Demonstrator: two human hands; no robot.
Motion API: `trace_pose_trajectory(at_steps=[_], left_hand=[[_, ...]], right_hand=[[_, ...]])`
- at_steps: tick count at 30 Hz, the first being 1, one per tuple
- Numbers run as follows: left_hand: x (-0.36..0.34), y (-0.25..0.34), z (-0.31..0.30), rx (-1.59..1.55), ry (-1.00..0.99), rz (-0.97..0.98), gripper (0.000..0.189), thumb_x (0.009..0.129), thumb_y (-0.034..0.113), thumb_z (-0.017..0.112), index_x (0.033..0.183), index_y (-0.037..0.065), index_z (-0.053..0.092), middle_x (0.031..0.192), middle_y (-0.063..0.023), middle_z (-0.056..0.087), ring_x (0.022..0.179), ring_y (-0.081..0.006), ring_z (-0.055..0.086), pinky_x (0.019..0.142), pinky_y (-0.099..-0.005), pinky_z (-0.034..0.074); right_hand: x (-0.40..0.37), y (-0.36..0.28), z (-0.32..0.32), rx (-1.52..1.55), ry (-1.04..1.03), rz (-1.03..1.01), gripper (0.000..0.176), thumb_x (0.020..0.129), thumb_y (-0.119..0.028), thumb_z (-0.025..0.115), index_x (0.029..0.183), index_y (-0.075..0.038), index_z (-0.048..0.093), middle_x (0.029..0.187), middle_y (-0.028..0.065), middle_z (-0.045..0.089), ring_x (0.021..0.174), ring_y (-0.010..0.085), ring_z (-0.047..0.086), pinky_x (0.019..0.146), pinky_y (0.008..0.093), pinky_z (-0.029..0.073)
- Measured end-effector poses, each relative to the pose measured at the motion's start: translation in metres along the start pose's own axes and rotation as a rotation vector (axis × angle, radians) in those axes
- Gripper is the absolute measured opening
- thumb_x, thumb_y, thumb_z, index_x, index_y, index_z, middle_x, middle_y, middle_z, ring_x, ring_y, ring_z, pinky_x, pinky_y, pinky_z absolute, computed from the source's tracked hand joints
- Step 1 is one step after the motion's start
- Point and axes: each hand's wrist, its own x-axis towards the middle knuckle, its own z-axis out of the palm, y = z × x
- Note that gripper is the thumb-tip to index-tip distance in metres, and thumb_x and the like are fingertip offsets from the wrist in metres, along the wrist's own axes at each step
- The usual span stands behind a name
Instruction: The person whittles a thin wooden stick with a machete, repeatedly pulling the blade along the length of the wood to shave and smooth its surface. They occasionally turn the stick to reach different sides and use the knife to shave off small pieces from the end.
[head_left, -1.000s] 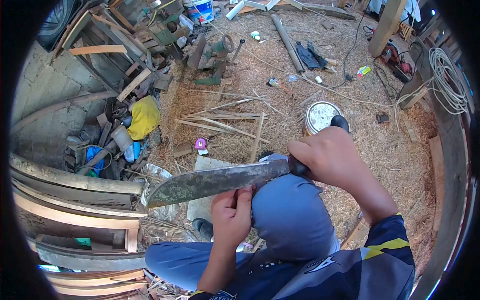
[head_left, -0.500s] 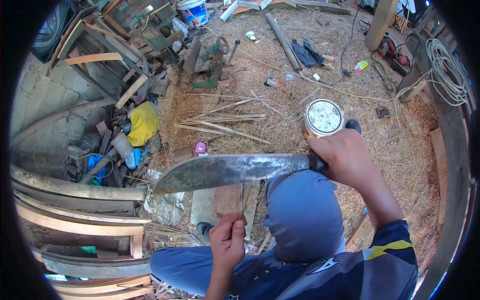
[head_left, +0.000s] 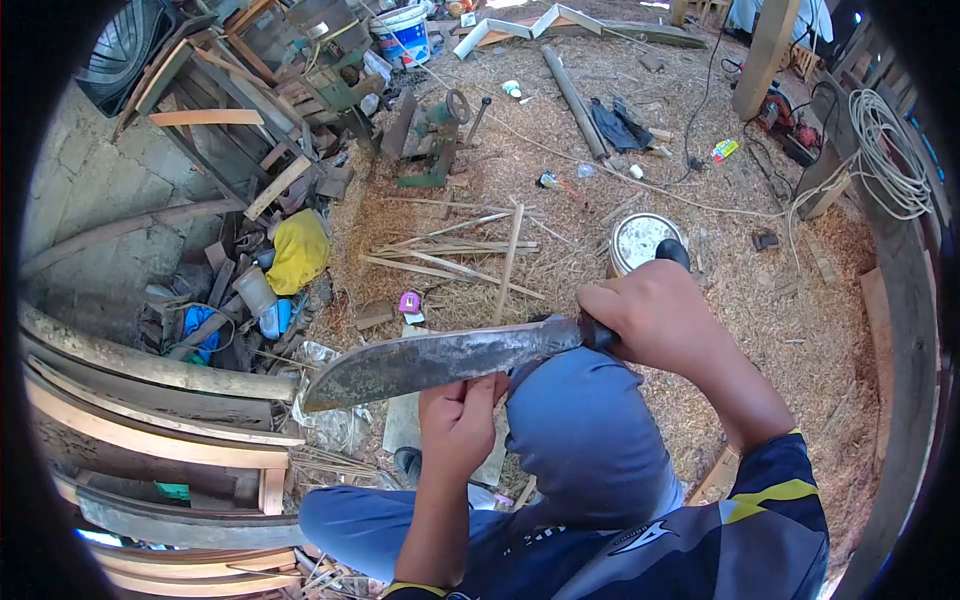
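Observation:
My right hand (head_left: 662,318) is wrapped around the dark handle of a machete (head_left: 430,362). Its broad, stained blade points left across my body, just above my bent right knee (head_left: 590,430). My left hand (head_left: 460,425) pinches a thin bamboo strip (head_left: 509,262) under the blade, close to the lower edge. The strip rises past the far side of the machete, which covers its middle. More loose strips (head_left: 450,250) lie in a crossed pile on the ground ahead.
A pink tape measure (head_left: 410,303) lies beyond the blade. A lidded can (head_left: 640,240) stands past my right hand. Shavings cover the ground. Stacked curved timbers (head_left: 160,375) line the left, near a yellow cloth (head_left: 300,250); a coiled rope (head_left: 888,155) hangs at right.
My left hand has moved up toward the blade, and the strip now reaches out beyond it. My right hand and the machete have shifted slightly left and down.

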Motion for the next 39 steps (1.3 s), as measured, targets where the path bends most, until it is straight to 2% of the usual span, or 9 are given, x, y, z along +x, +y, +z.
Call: trace_pose_trajectory(at_steps=[11,14,18,20,23,26,32,35,39], left_hand=[[-0.008,-0.006,0.012,0.151,0.074,0.142,0.021,0.102,0.01,0.063,0.09,-0.003,0.073,0.075,-0.0084,0.071,0.066,-0.0188,0.066,0.064,-0.032,0.05],[-0.014,-0.002,0.018,0.112,0.125,0.074,0.02,0.103,0.01,0.062,0.091,-0.002,0.073,0.075,-0.0084,0.07,0.066,-0.0205,0.065,0.064,-0.032,0.049],[-0.024,-0.016,0.012,0.106,0.055,0.212,0.018,0.11,0.019,0.057,0.105,0.002,0.062,0.068,0.0034,0.052,0.054,-0.0026,0.042,0.048,-0.021,0.029],[-0.036,-0.016,0.008,0.075,0.039,0.159,0.018,0.11,0.019,0.056,0.106,0.002,0.062,0.068,0.0034,0.052,0.055,-0.0024,0.042,0.048,-0.0207,0.029],[-0.054,-0.022,-0.005,-0.018,0.027,-0.003,0.013,0.107,0.009,0.06,0.108,-0.002,0.066,0.079,-0.0017,0.06,0.069,-0.0073,0.054,0.063,-0.0252,0.045],[-0.049,-0.017,0.001,-0.075,0.038,-0.022,0.015,0.108,0.012,0.061,0.108,-0.002,0.066,0.08,-0.0022,0.061,0.069,-0.0077,0.054,0.063,-0.0246,0.045],[-0.007,0.007,0.015,0.021,0.017,0.041,0.023,0.106,0.011,0.059,0.087,-0.001,0.065,0.068,-0.0015,0.058,0.064,-0.0079,0.052,0.057,-0.0291,0.039],[-0.004,0.005,0.013,0.009,0.008,0.02,0.03,0.104,0.01,0.058,0.075,0.0,0.062,0.062,-0.0024,0.056,0.06,-0.0101,0.051,0.055,-0.0323,0.037],[-0.009,0.007,0.013,0.091,0.041,0.098,0.034,0.105,0.013,0.059,0.074,0.0,0.063,0.062,-0.0036,0.056,0.059,-0.0127,0.051,0.055,-0.0326,0.038]], right_hand=[[-0.001,0.002,0.001,0.008,0.068,0.005,0.014,0.082,-0.019,0.067,0.092,-0.013,0.058,0.068,0.0031,0.063,0.065,0.0286,0.069,0.057,0.0442,0.051],[-0.004,0.004,0.003,0.012,0.088,0.016,0.014,0.082,-0.019,0.067,0.091,-0.013,0.058,0.069,0.0031,0.063,0.066,0.0287,0.069,0.057,0.0442,0.051],[-0.009,0.005,-0.001,0.012,0.071,0.06,0.017,0.08,-0.018,0.07,0.09,-0.013,0.058,0.071,0.0044,0.064,0.067,0.0295,0.069,0.057,0.0448,0.051],[-0.013,0.007,-0.001,0.039,0.059,0.093,0.018,0.079,-0.018,0.07,0.09,-0.013,0.058,0.072,0.0053,0.065,0.067,0.0303,0.069,0.058,0.0453,0.051],[-0.021,0.011,0.0,0.041,0.029,0.165,0.019,0.079,-0.018,0.071,0.09,-0.013,0.057,0.073,0.0063,0.066,0.068,0.0316,0.069,0.059,0.0464,0.051],[-0.02,0.009,-0.002,0.018,0.035,0.146,0.018,0.08,-0.018,0.071,0.09,-0.013,0.057,0.072,0.0066,0.066,0.068,0.0317,0.07,0.06,0.0468,0.051],[-0.009,0.003,0.0,0.047,0.026,0.061,0.028,0.071,-0.018,0.079,0.089,-0.013,0.058,0.07,0.0061,0.062,0.068,0.0328,0.067,0.061,0.048,0.05],[-0.005,0.003,-0.001,0.028,-0.012,0.039,0.028,0.072,-0.02,0.079,0.089,-0.013,0.058,0.071,0.0056,0.063,0.069,0.0322,0.068,0.061,0.0477,0.049],[-0.002,0.004,-0.001,0.024,0.014,-0.002,0.023,0.077,-0.021,0.073,0.092,-0.012,0.058,0.067,0.0058,0.063,0.067,0.0313,0.07,0.059,0.0461,0.051]])
